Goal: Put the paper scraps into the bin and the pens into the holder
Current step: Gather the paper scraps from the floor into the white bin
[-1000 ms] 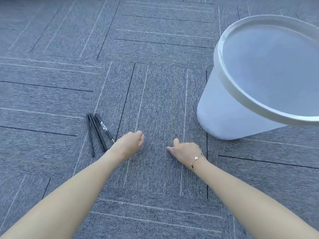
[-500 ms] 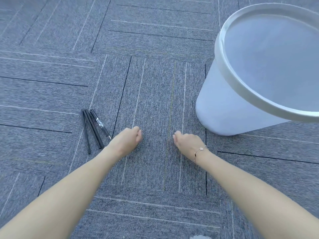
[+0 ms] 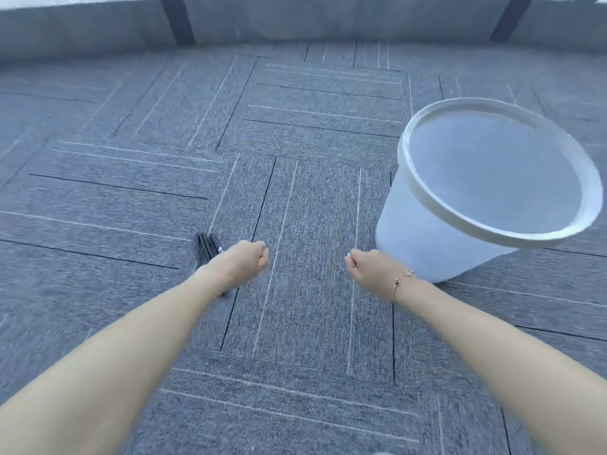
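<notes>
Three black pens [image 3: 206,245] lie side by side on the grey carpet, their near ends hidden behind my left wrist. My left hand [image 3: 245,261] is curled into a fist just right of the pens, and nothing shows in it. My right hand [image 3: 368,269], with a bracelet at the wrist, is also curled shut, a short way left of the white bin [image 3: 407,247]. The bin stands upright on the carpet at the right, and its inside looks bare. No paper scraps and no pen holder are in sight.
Grey striped carpet tiles [image 3: 295,198] cover the floor. A low grey wall with dark posts [image 3: 179,21] runs along the far edge.
The view has pulled back and tipped up, now showing the far wall. Both hands have lifted off the carpet and moved apart, still curled shut. Pens and bin stay put.
</notes>
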Demonstrator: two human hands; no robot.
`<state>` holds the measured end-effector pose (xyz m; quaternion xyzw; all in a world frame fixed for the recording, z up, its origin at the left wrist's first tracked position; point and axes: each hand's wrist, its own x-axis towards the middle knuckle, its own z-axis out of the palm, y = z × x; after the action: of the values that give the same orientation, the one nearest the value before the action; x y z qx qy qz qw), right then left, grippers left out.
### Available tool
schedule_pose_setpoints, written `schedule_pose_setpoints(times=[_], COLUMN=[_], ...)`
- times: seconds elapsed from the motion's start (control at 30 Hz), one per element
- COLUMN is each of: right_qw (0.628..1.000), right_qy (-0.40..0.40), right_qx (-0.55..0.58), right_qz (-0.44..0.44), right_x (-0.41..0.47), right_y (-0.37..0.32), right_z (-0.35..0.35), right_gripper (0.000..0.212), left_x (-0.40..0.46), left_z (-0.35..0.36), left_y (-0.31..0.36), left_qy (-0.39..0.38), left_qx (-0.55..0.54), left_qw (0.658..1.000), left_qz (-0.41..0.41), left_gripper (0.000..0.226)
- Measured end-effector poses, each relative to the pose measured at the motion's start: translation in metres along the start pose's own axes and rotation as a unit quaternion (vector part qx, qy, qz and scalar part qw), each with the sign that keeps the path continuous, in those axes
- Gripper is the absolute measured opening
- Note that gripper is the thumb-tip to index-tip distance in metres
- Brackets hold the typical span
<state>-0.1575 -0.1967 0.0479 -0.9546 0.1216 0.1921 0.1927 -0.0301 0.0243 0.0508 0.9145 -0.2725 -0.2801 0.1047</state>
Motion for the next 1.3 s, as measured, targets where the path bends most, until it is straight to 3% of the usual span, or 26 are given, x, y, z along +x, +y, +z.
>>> schedule_pose_setpoints(times=[0.13, 0.3, 0.53, 0.7, 0.8, 0.93, 1.0, 1.07, 1.13, 1.23, 1.3], right_qw=[0.999, 0.993, 0.975, 0.968, 0.963, 0.960, 0.960, 0.969, 0.976, 0.974, 0.966], right_qy=[0.029, 0.110, 0.216, 0.181, 0.173, 0.185, 0.174, 0.125, 0.073, 0.095, 0.129], right_qx=[0.018, 0.023, 0.042, 0.072, 0.092, 0.095, 0.107, 0.106, 0.094, 0.062, 0.035], right_qz=[-0.026, -0.042, 0.031, 0.161, 0.185, 0.189, 0.192, 0.183, 0.181, 0.197, 0.219], right_x=[-0.008, -0.025, -0.055, -0.074, -0.080, -0.071, -0.064, -0.057, -0.053, -0.050, -0.052], right_y=[-0.029, -0.055, 0.006, 0.070, 0.093, 0.110, 0.115, 0.119, 0.122, 0.128, 0.130], right_z=[-0.050, -0.130, -0.229, -0.248, -0.241, -0.221, -0.213, -0.207, -0.203, -0.201, -0.203], right_gripper=[0.038, 0.036, 0.044, 0.039, 0.035, 0.034, 0.036, 0.038, 0.038, 0.028, 0.026], left_x=[0.002, 0.003, 0.018, 0.033, 0.048, 0.076, 0.087, 0.092, 0.091, 0.092, 0.093], left_z=[-0.052, -0.119, -0.191, -0.169, -0.140, -0.107, -0.095, -0.087, -0.082, -0.077, -0.075], left_y=[0.019, 0.062, 0.194, 0.287, 0.318, 0.326, 0.323, 0.319, 0.318, 0.316, 0.319], left_qy=[-0.003, 0.005, 0.061, 0.012, 0.023, 0.080, 0.046, -0.018, -0.061, -0.075, -0.046], left_qx=[0.032, -0.005, -0.003, 0.014, 0.037, -0.052, -0.067, -0.046, -0.024, -0.027, 0.004], left_qw=[0.999, 0.999, 0.987, 0.976, 0.971, 0.976, 0.981, 0.984, 0.981, 0.982, 0.986], left_qz=[0.006, 0.041, 0.151, 0.215, 0.235, 0.194, 0.175, 0.173, 0.181, 0.170, 0.162], left_gripper=[0.033, 0.034, 0.036, 0.033, 0.039, 0.041, 0.034, 0.021, 0.022, 0.022, 0.023])
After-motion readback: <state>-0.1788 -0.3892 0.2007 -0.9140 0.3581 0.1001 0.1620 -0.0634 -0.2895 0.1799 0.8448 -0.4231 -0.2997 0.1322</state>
